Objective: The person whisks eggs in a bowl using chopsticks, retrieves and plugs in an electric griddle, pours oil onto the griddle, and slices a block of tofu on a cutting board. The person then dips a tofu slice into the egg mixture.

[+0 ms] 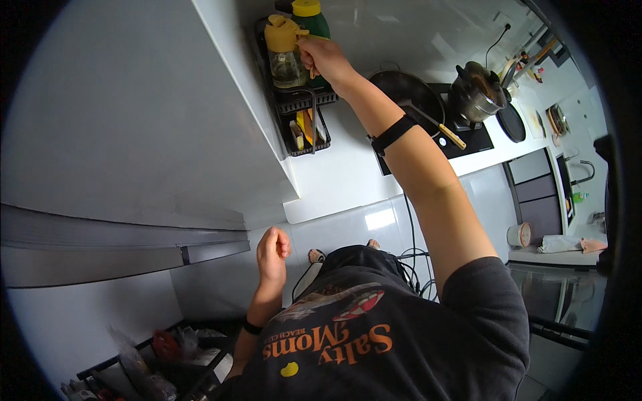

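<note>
My right hand (pixel 323 62) is stretched out to the back counter, its fingers curled round the yellow handle of a glass oil dispenser (pixel 287 67). The dispenser has a yellow lid and some clear, pale liquid inside. It looks upright at the black condiment rack (pixel 293 105); whether it touches the shelf I cannot tell. Right behind it stands a green bottle with a yellow cap (pixel 307 9), partly covered by my hand. My left hand (pixel 273 250) hangs low beside my body, fingers curled in and nothing visible in it.
A wok (pixel 401 85) with a wooden-handled spatula (pixel 451 136) sits on the black cooktop (pixel 476 143), beside a steel pot (pixel 479 95). Packets (pixel 306 128) fill the rack's lower tier. A tall grey panel (pixel 150 110) rises at left. Cables (pixel 414 255) trail across the floor.
</note>
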Tool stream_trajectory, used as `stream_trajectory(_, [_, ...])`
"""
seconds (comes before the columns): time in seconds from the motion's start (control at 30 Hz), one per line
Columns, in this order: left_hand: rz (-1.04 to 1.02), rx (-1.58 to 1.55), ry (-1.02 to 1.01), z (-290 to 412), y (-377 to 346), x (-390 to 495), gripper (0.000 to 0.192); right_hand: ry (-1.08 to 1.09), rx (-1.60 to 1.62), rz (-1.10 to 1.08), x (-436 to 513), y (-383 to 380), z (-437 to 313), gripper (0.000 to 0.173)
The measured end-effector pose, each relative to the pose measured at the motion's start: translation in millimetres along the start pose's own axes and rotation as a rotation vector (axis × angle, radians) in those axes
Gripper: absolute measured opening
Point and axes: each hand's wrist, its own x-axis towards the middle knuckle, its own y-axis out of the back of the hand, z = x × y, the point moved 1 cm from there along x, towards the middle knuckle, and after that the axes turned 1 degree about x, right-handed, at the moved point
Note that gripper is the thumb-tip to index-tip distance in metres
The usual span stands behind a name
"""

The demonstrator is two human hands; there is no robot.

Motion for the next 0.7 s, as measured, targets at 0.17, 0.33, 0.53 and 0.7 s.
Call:
stream_trajectory(0.17, [-0.051, 0.03, -0.014, 3.1, 0.7, 11.4, 0.035, -0.038, -0.038, -0.071, 8.3, 1.5, 31.3, 0.038])
stream_trajectory(0.33, [-0.049, 0.032, 0.009, 0.3, -6.1, 19.9, 0.034, -0.12, -0.112, -0.081, 3.3, 3.3, 49.9, 0.037])
stream_trajectory(0.53, [-0.139, 0.039, 0.085, -0.4, -50.9, 21.2, 0.026, 0.223, -0.61, 0.271, -71.1, 25.2, -2.1, 0.028])
stream_trajectory(0.7, [-0.449, 0.167, 0.153, -32.7, -128.5, 18.0, 0.019, 0.337, -0.357, 0.254, -218.0, 131.5, -22.2, 0.025])
